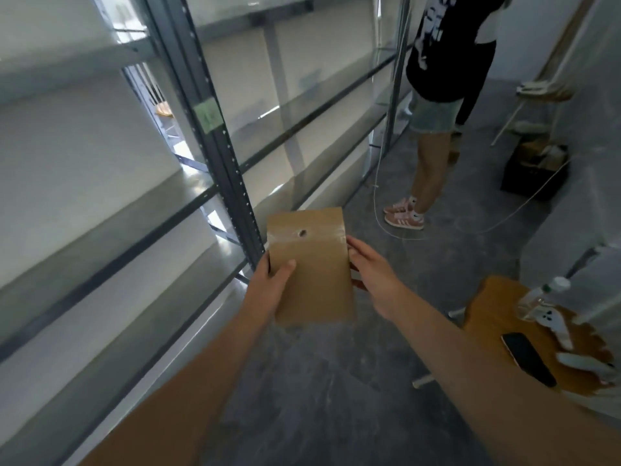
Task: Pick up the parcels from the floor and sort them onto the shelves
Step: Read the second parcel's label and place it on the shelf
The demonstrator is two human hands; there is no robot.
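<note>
A flat brown paper parcel (314,267) with a small round hole near its top is held upright in front of me, above the grey floor. My left hand (268,287) grips its left edge with the thumb across the front. My right hand (376,277) touches its right edge, fingers partly behind it. The metal shelves (134,210) run along my left side, level with the parcel, and their boards look bare.
A dark perforated upright post (232,176) of the rack stands just left of the parcel. Another person (433,112) in pink sneakers stands ahead at the rack. A white cable (378,183) trails on the floor. At right, a wooden stool (524,334) carries a phone and a bottle; a black crate (534,173) sits beyond.
</note>
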